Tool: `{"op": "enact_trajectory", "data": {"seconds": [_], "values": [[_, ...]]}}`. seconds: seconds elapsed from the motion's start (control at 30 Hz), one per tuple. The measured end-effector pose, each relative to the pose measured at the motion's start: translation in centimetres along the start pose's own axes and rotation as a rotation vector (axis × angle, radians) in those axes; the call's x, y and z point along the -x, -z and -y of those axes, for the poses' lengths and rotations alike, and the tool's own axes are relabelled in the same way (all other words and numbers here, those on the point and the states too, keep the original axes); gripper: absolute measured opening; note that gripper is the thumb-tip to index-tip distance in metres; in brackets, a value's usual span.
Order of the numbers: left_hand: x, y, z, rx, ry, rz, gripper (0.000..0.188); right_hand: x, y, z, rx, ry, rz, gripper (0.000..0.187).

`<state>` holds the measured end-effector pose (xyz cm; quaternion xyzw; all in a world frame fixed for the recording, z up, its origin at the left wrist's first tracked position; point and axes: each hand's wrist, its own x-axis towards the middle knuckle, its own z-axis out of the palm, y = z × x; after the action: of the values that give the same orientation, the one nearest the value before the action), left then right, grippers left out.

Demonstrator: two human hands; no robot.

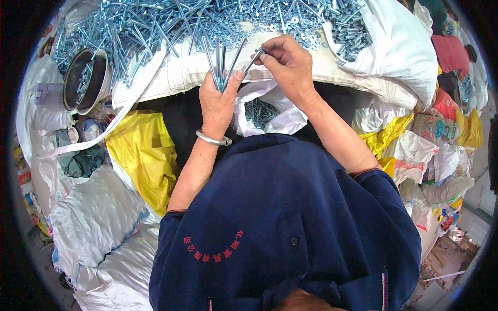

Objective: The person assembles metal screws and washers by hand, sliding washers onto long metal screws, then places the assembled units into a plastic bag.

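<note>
Upper centre of the frame: left hand [218, 101] closed round a fanned bundle of long bolts [222, 65], silver bangle [213, 139] on its wrist. Just right of it, right hand [288, 65] pinching a single bolt [252, 60] by the fingertips, tip towards the bundle. Above both, heaped bolts and washers [207, 20] on white sacking [181, 72]. Upper left, a round tin [85, 80].

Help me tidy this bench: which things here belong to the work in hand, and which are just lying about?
In hand:
- left hand gripping a bundle of long silvery metal bolts
- right hand pinching one silvery bolt
- heap of loose silvery bolts and washers

Lying about:
- round dark metal bowl
- yellow plastic sack
- white woven sack
</note>
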<state>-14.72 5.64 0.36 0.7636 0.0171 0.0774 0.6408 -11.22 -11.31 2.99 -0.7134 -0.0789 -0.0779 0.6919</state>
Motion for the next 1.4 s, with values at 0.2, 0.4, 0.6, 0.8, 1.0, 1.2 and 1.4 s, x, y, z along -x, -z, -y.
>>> {"op": "enact_trajectory", "data": {"seconds": [0.2,0.4,0.6,0.8,1.0,1.2,1.4], "values": [[0.1,0.1,0.9,0.114,0.122,-0.013,0.035,-0.4,0.3,1.0,0.598,0.616,0.087,0.014],[-0.1,0.1,0.9,0.230,0.200,-0.023,0.035,-6.7,0.7,-3.0,0.737,0.515,0.102,0.012],[-0.1,0.3,1.0,0.239,0.228,-0.021,0.040,-10.4,-2.4,-5.5,1.090,0.523,0.186,0.008],[-0.4,0.6,1.6,0.261,0.241,-0.044,0.038,-11.5,-3.3,-5.1,1.267,0.415,0.340,0.012],[-0.6,0.5,1.5,0.339,0.284,-0.030,0.035,-8.6,0.7,-2.0,0.019,-0.173,0.350,0.021],[-0.5,0.0,1.5,0.271,0.244,0.012,0.034,-5.7,1.2,0.5,-0.016,-0.188,0.392,0.020],[-0.3,0.3,0.9,0.112,0.058,0.009,0.033,-4.2,1.8,1.0,0.050,-0.188,0.392,0.021]]}}
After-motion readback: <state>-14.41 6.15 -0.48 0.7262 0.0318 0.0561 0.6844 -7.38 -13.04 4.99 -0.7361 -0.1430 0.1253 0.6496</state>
